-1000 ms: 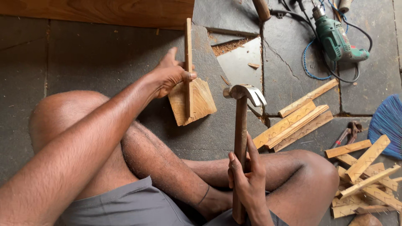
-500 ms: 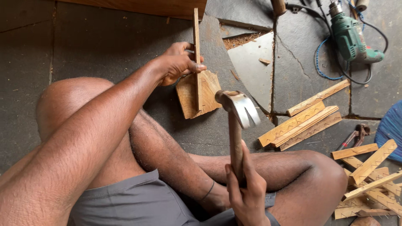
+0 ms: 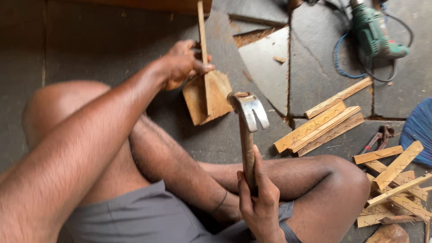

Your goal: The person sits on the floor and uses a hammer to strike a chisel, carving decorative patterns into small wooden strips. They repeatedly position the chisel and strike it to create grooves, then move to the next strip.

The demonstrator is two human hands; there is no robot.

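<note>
The right hand (image 3: 258, 202) is wrapped tight around the lower end of a claw hammer (image 3: 246, 130), fingers fully curled on the wooden handle, with the steel head raised at about 12 o'clock from the fist. The head looks heavy against the slim handle, so the tool is likely top-heavy, and the low grip gives swing but less control; the handle looks worn, stiff and dry, not slippery. The left hand (image 3: 184, 65) pinches a thin wooden slat (image 3: 202, 40), thumb and fingertips closed on it, standing it upright on edge against a flat wooden block (image 3: 208, 96) that rests on the stone floor (image 3: 315, 76) at roughly 11 o'clock from the hammer head. The slat seems light, rigid and liable to split; the block is pale, rough-sawn and wedge-like. Grooved wooden strips (image 3: 321, 121) lie at 3 o'clock from the hammer, more offcuts (image 3: 398, 180) further right, and a green power drill (image 3: 373, 31) at 1 o'clock.
</note>
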